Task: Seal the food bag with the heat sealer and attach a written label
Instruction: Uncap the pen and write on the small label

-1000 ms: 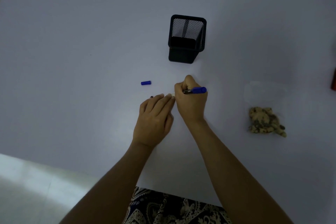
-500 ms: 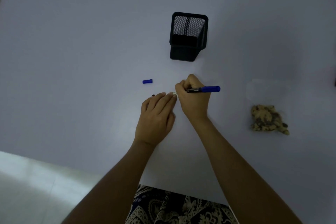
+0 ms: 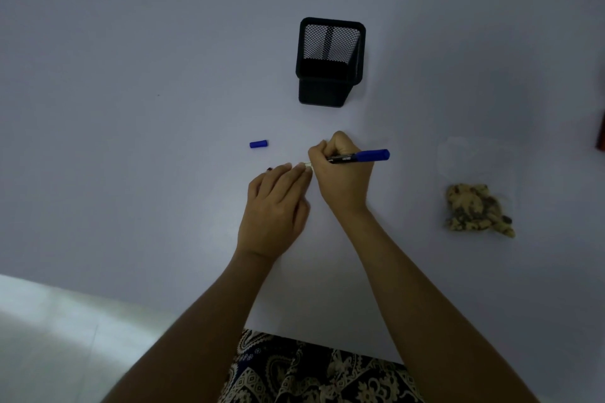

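Food bag [image 3: 478, 206] lies right of hands [image 3: 343, 180].

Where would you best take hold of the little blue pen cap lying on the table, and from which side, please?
Probably across its middle, pinching the two long sides from above. The pen cap lies flat on the table, its long axis running left to right, with nothing touching it, just left of the left hand.

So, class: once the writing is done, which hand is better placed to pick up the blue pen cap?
Left. The left hand lies flat nearer the pen cap; the right hand grips the pen.
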`<action>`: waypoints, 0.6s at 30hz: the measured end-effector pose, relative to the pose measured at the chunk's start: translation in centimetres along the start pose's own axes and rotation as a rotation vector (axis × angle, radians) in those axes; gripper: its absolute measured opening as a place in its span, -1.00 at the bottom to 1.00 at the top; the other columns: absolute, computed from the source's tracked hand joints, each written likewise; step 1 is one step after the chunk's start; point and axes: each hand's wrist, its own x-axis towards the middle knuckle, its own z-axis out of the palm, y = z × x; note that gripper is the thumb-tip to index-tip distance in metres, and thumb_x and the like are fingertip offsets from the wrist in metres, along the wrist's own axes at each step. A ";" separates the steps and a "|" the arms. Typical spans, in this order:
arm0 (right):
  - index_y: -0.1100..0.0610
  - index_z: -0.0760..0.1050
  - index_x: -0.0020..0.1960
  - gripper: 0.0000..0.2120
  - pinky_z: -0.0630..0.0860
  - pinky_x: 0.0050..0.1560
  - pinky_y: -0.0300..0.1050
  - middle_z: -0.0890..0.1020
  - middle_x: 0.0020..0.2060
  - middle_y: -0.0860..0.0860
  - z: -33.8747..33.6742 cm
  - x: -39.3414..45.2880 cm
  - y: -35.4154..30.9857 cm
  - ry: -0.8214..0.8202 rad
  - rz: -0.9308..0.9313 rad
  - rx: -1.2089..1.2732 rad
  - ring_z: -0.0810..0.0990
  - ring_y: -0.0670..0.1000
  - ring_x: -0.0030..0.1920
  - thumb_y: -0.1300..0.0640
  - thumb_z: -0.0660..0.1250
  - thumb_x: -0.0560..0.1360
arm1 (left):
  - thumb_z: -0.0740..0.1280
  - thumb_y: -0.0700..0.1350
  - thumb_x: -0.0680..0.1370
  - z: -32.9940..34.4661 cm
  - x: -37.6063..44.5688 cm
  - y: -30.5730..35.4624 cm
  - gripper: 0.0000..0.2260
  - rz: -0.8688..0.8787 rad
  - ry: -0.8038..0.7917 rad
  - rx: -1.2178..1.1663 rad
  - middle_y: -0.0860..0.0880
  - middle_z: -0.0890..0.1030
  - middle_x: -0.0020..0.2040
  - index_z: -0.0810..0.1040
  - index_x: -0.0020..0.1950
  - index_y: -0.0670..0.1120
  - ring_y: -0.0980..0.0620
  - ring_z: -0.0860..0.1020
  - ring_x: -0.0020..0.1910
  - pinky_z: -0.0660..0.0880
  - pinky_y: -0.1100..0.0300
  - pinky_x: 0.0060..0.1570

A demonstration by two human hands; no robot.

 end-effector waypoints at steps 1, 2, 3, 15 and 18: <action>0.15 0.29 -0.33 -0.71 0.35 -0.45 -0.37 0.35 -0.52 -0.10 0.0 0.0 0.0 0.004 -0.004 0.000 0.38 -0.11 -0.49 0.33 0.33 0.48 | 0.23 -0.11 0.56 0.0 0.0 0.0 -0.65 0.000 0.001 -0.001 -0.11 0.57 0.26 0.50 0.32 -0.15 -0.07 0.43 0.30 0.29 0.01 0.32; 0.15 0.29 -0.33 -0.70 0.35 -0.45 -0.37 0.35 -0.52 -0.11 0.1 0.0 0.0 0.011 -0.010 -0.001 0.37 -0.12 -0.49 0.33 0.33 0.47 | 0.23 -0.11 0.56 0.0 0.0 0.0 -0.65 0.001 0.002 -0.003 -0.11 0.57 0.26 0.50 0.32 -0.16 -0.07 0.43 0.30 0.29 0.01 0.32; 0.14 0.28 -0.34 -0.69 0.35 -0.44 -0.38 0.34 -0.52 -0.12 0.1 -0.1 0.1 0.020 -0.011 0.002 0.37 -0.12 -0.50 0.34 0.33 0.47 | 0.23 -0.11 0.56 -0.1 0.0 0.0 -0.65 0.001 0.005 -0.004 -0.11 0.57 0.26 0.50 0.32 -0.16 -0.08 0.44 0.30 0.29 0.01 0.32; 0.05 0.24 -0.35 -0.62 0.35 -0.46 -0.36 0.34 -0.52 -0.12 0.0 0.2 0.1 0.025 -0.002 0.016 0.36 -0.12 -0.50 0.35 0.32 0.47 | 0.26 -0.13 0.55 -0.1 0.1 0.1 -0.65 -0.005 0.010 -0.005 -0.11 0.57 0.26 0.50 0.32 -0.15 -0.08 0.46 0.30 0.29 0.02 0.32; 0.03 0.23 -0.36 -0.62 0.33 -0.49 -0.37 0.32 -0.52 -0.14 0.0 0.3 0.1 0.025 -0.019 -0.025 0.37 -0.12 -0.50 0.34 0.32 0.47 | 0.27 -0.13 0.54 -0.1 0.1 0.2 -0.65 -0.007 0.007 -0.011 -0.11 0.57 0.26 0.50 0.32 -0.15 -0.07 0.45 0.30 0.30 0.01 0.31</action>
